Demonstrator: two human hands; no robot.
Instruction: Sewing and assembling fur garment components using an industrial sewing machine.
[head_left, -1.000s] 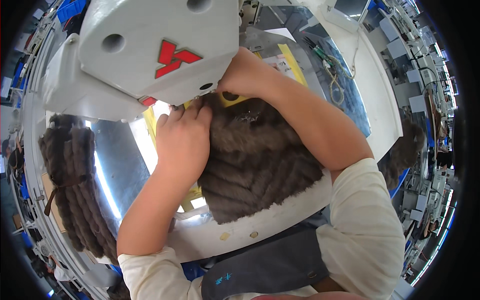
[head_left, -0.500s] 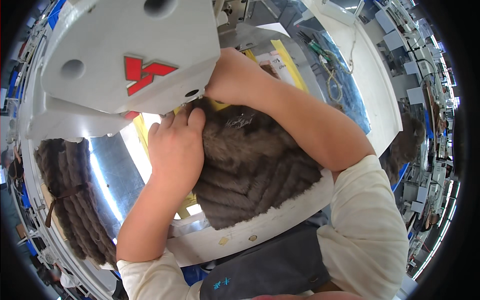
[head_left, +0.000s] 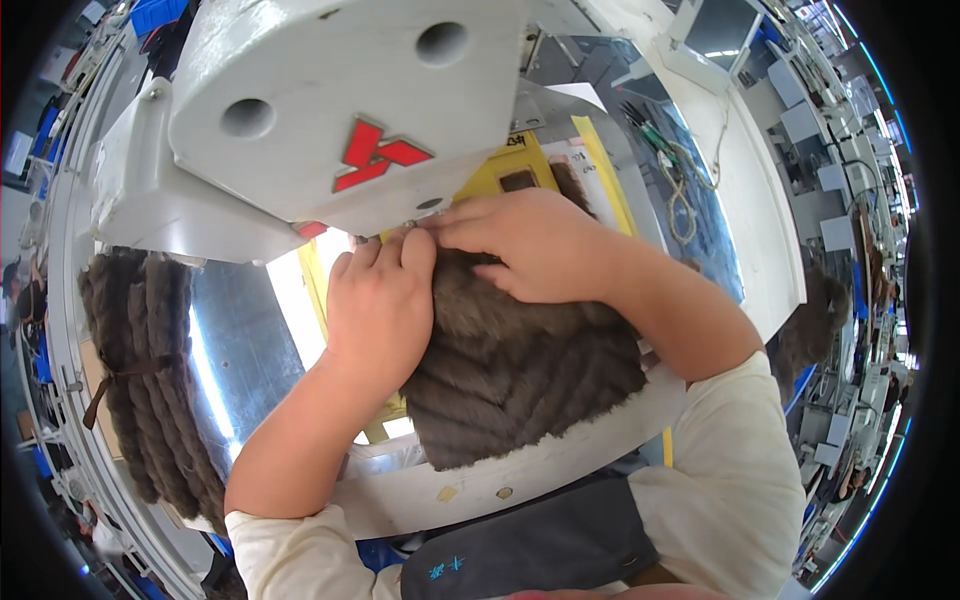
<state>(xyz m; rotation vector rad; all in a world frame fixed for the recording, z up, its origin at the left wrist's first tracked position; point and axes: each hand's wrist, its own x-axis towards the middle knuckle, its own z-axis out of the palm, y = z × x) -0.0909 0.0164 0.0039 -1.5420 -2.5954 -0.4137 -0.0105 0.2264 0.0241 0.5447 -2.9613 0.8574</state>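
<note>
Head-worn fisheye, facing down, near hands point(head_left: 383, 312)

Red emblem point(head_left: 364, 142) on white machine point(head_left: 325, 80)

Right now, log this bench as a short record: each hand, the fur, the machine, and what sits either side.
Left hand: at the fur's upper left edge
Right hand: over the fur's upper part, thumb apart
Fur: brown, jagged near edge
Machine: white, red emblem
Left side: tied brown bundle
Right side: green-handled tool
</note>
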